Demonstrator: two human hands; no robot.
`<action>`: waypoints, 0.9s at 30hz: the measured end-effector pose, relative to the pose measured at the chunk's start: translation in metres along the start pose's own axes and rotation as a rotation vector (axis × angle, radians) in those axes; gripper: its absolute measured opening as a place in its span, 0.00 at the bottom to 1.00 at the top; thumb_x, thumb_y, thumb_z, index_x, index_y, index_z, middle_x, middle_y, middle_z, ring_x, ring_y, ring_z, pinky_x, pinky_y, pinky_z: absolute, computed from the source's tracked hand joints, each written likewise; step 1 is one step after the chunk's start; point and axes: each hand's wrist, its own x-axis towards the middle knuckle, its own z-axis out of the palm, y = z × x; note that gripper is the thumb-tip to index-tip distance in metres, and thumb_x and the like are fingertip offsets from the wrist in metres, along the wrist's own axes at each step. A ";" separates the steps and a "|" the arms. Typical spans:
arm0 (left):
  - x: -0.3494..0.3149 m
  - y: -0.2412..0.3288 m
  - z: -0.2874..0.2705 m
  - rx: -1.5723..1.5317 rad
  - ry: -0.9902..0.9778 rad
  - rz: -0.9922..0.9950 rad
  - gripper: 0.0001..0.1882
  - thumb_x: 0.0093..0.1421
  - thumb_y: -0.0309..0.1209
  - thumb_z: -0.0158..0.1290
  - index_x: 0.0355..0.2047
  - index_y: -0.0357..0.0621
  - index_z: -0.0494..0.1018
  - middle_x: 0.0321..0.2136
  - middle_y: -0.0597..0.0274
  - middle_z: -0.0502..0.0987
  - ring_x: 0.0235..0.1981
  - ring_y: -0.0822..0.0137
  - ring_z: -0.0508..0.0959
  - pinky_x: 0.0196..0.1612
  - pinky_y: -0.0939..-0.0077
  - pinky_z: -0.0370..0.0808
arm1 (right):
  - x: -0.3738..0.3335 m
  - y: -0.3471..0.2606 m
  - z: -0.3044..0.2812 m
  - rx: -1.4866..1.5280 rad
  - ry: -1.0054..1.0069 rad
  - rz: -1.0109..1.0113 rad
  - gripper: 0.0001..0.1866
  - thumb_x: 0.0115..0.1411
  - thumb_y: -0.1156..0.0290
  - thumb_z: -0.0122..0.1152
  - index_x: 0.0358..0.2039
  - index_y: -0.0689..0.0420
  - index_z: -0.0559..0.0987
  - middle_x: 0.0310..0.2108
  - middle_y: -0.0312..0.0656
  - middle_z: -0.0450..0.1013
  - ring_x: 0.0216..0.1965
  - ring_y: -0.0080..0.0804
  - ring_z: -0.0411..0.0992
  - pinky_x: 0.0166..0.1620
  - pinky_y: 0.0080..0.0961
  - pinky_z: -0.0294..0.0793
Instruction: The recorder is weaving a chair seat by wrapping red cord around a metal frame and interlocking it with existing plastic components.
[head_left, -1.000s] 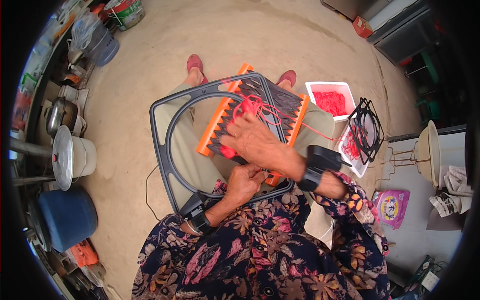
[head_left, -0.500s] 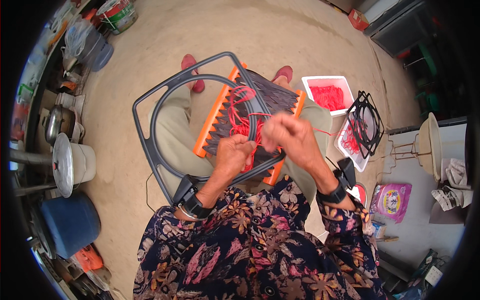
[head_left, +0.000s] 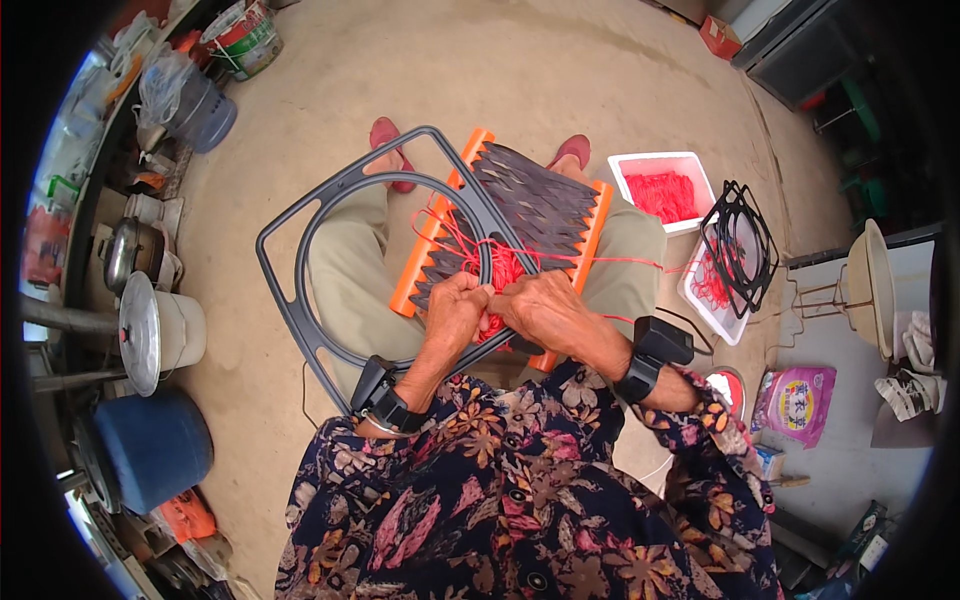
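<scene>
On the far left, a blue barrel (head_left: 155, 440) stands on the floor (head_left: 255, 330), and just beyond it is a pale pot (head_left: 182, 325) with a metal lid (head_left: 139, 333). In the middle, a dark grey frame (head_left: 347, 184) with a round opening is above the lap of the seated person, tilted, and its right part overlaps a dark panel (head_left: 530, 200) with orange edges, which lies across the legs. The left hand (head_left: 457, 312) is closed, its fingers bent around the inner ring of the frame. Red cord (head_left: 508, 264) is gathered in a tangle at this ring, just beyond the hands. The right hand (head_left: 550, 312) is also nearly closed, with its fingertips close against the left ones; I cannot tell exactly what they pinch. One strand goes to the right, toward two white boxes. The farther box (head_left: 690, 225) contains more red cord; over the nearer box (head_left: 715, 322) lean black frames (head_left: 768, 238). At the far right is a purple bag (head_left: 800, 405).
</scene>
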 end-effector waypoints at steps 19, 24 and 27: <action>0.000 -0.012 -0.007 0.012 0.039 -0.006 0.08 0.56 0.25 0.55 0.21 0.38 0.70 0.14 0.68 0.70 0.13 0.80 0.65 0.16 0.81 0.60 | -0.019 0.013 -0.036 0.675 -0.044 0.145 0.19 0.45 0.80 0.65 0.41 0.59 0.77 0.30 0.35 0.71 0.32 0.26 0.72 0.32 0.23 0.69; -0.010 -0.003 -0.002 -0.007 -0.111 -0.138 0.07 0.61 0.27 0.49 0.28 0.37 0.68 0.15 0.61 0.74 0.08 0.75 0.68 0.10 0.84 0.62 | -0.038 -0.009 -0.074 1.331 0.512 0.357 0.13 0.58 0.68 0.59 0.41 0.61 0.76 0.36 0.36 0.67 0.36 0.29 0.69 0.41 0.27 0.69; -0.014 -0.006 -0.005 -0.025 -0.130 -0.134 0.06 0.61 0.27 0.49 0.28 0.38 0.68 0.16 0.60 0.74 0.09 0.75 0.69 0.11 0.83 0.62 | -0.112 0.018 -0.094 1.935 0.424 0.337 0.15 0.64 0.57 0.50 0.36 0.58 0.73 0.24 0.35 0.65 0.25 0.28 0.65 0.34 0.28 0.70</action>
